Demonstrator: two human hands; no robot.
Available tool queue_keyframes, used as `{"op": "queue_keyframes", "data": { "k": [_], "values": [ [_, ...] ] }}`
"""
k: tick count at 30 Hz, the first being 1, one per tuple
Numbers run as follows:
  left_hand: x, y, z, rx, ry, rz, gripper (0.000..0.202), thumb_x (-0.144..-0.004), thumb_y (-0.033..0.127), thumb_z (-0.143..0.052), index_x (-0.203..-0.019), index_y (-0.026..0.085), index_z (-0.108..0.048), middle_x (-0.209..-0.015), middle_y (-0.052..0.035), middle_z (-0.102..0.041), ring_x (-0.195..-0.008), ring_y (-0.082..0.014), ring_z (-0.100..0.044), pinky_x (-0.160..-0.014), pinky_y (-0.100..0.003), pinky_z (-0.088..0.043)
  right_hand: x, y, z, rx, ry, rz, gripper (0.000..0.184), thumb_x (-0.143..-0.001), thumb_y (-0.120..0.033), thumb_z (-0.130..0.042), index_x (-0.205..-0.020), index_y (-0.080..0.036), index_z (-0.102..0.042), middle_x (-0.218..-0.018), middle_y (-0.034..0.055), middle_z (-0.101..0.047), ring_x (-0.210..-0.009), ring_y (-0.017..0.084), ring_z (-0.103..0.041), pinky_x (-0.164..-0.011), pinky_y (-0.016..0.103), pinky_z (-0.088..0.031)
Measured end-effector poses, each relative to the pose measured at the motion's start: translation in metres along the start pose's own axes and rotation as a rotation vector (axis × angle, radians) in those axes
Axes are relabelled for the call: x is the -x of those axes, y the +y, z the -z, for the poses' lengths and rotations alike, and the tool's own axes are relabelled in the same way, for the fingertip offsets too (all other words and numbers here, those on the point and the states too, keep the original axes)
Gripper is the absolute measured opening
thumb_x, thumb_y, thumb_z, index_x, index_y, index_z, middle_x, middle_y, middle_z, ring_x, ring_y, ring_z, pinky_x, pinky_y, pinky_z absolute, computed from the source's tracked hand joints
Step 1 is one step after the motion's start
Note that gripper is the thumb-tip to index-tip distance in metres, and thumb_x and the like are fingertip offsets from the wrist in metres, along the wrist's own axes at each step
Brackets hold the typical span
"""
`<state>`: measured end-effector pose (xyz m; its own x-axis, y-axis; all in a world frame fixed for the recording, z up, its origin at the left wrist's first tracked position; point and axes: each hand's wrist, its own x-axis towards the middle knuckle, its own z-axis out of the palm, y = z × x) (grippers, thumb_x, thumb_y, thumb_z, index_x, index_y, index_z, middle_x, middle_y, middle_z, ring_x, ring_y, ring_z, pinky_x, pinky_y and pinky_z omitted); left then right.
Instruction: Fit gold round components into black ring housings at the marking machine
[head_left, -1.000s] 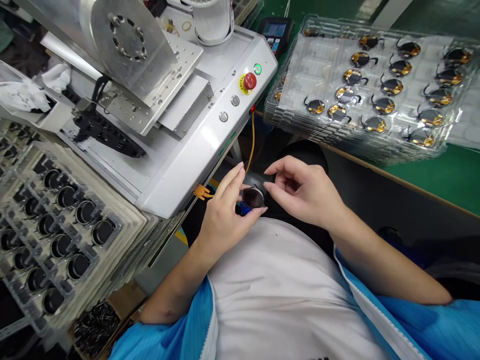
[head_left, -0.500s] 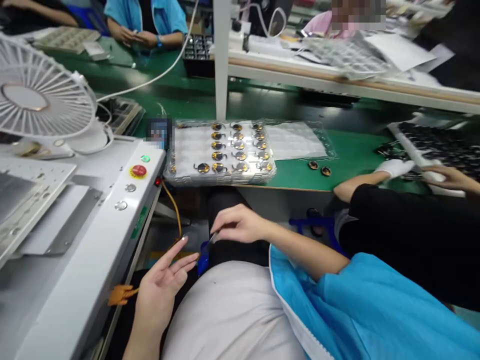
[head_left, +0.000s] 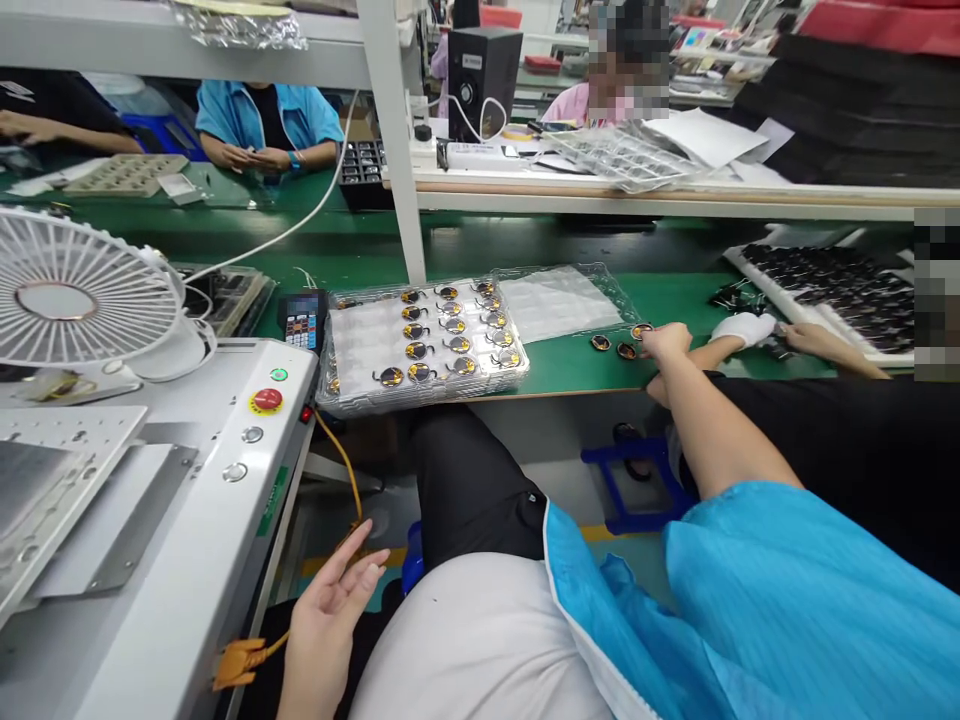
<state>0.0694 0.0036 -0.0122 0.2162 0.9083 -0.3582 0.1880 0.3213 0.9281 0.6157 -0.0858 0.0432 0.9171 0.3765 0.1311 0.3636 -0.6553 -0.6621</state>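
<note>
Placing a disc [head_left: 640, 330] right of the tray stack [head_left: 420, 397] imo: right hand [head_left: 669, 343] pinching, left hand [head_left: 331, 598] loose. Needs gentle release.

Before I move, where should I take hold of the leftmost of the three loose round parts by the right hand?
I'd pinch the leftmost round part by opposite edges, near and far, coming from above. It lies flat on the green table with no handle visible, and the middle round part sits just to its right.
</note>
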Motion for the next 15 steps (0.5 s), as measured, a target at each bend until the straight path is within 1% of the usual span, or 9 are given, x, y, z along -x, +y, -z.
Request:
{"op": "queue_keyframes", "data": {
  "k": [2, 3, 5, 7, 9, 11, 13, 15],
  "values": [
    [0.0, 0.0, 0.001, -0.025, 0.005, -0.002, 0.068, -0.073, 0.06, -0.082, -0.127, 0.02, -0.073, -0.141, -0.0118, -0.069, -0.11, -0.0297, -0.075, -0.093, -0.036, -0.064, -0.005, 0.001, 0.005, 0.115, 0.033, -0.161, 0.028, -0.089, -0.034, -0.071, -0.076, -0.009, -0.067, -0.06, 0.0064, -0.06, -0.055, 0.018, -0.057, -0.057, 0.034, -0.047],
    [0.001, -0.001, 0.003, -0.034, 0.014, 0.001, 0.068, -0.074, 0.061, -0.081, -0.127, 0.02, -0.073, -0.14, -0.0115, -0.069, -0.111, -0.0299, -0.075, -0.094, -0.036, -0.064, -0.007, 0.001, 0.005, 0.153, 0.041, -0.211, 0.027, -0.086, -0.033, -0.074, -0.076, -0.008, -0.068, -0.062, 0.0107, -0.061, -0.06, 0.021, -0.061, -0.059, 0.035, -0.047],
    [0.002, -0.004, 0.006, -0.043, 0.04, 0.006, 0.068, -0.075, 0.062, -0.08, -0.128, 0.02, -0.072, -0.138, -0.0112, -0.07, -0.111, -0.0308, -0.074, -0.093, -0.037, -0.064, -0.011, 0.0, -0.001, 0.225, 0.056, -0.252, 0.025, -0.083, -0.031, -0.077, -0.081, -0.007, -0.07, -0.074, 0.0184, -0.065, -0.074, 0.027, -0.066, -0.066, 0.038, -0.048],
    [0.004, -0.007, 0.009, -0.035, 0.072, 0.009, 0.069, -0.074, 0.063, -0.08, -0.128, 0.021, -0.072, -0.138, -0.0111, -0.07, -0.111, -0.0323, -0.075, -0.091, -0.038, -0.066, -0.015, -0.001, -0.013, 0.275, 0.059, -0.228, 0.025, -0.083, -0.029, -0.078, -0.092, -0.007, -0.071, -0.093, 0.0246, -0.067, -0.093, 0.032, -0.067, -0.077, 0.041, -0.049],
    [0.005, -0.008, 0.011, -0.024, 0.098, 0.009, 0.07, -0.072, 0.064, -0.081, -0.127, 0.022, -0.073, -0.139, -0.011, -0.07, -0.111, -0.0336, -0.075, -0.09, -0.039, -0.066, -0.015, 0.0, -0.029, 0.291, 0.016, -0.17, 0.03, -0.081, -0.03, -0.08, -0.101, -0.009, -0.071, -0.106, 0.0255, -0.067, -0.109, 0.035, -0.062, -0.09, 0.043, -0.047],
    [0.005, -0.006, 0.012, -0.02, 0.111, 0.01, 0.07, -0.071, 0.063, -0.082, -0.127, 0.022, -0.073, -0.139, -0.0112, -0.07, -0.114, -0.0351, -0.074, -0.092, -0.041, -0.066, -0.012, 0.004, -0.044, 0.28, -0.047, -0.119, 0.032, -0.076, -0.029, -0.083, -0.102, -0.012, -0.071, -0.108, 0.0228, -0.069, -0.116, 0.037, -0.058, -0.099, 0.046, -0.043],
    [0.006, -0.002, 0.011, -0.014, 0.116, 0.002, 0.068, -0.071, 0.061, -0.083, -0.127, 0.022, -0.074, -0.136, -0.0111, -0.072, -0.115, -0.0363, -0.074, -0.095, -0.044, -0.065, -0.008, 0.008, -0.056, 0.248, -0.083, -0.095, 0.024, -0.076, -0.024, -0.081, -0.095, -0.014, -0.07, -0.107, 0.021, -0.071, -0.118, 0.037, -0.055, -0.105, 0.049, -0.038],
    [0.005, 0.003, 0.011, -0.004, 0.121, -0.018, 0.063, -0.073, 0.058, -0.083, -0.125, 0.023, -0.075, -0.131, -0.0102, -0.075, -0.113, -0.0363, -0.075, -0.097, -0.046, -0.065, -0.003, 0.01, -0.061, 0.189, -0.082, -0.084, 0.012, -0.078, -0.018, -0.075, -0.086, -0.015, -0.067, -0.106, 0.021, -0.071, -0.119, 0.038, -0.054, -0.108, 0.052, -0.035]
  ]
}}
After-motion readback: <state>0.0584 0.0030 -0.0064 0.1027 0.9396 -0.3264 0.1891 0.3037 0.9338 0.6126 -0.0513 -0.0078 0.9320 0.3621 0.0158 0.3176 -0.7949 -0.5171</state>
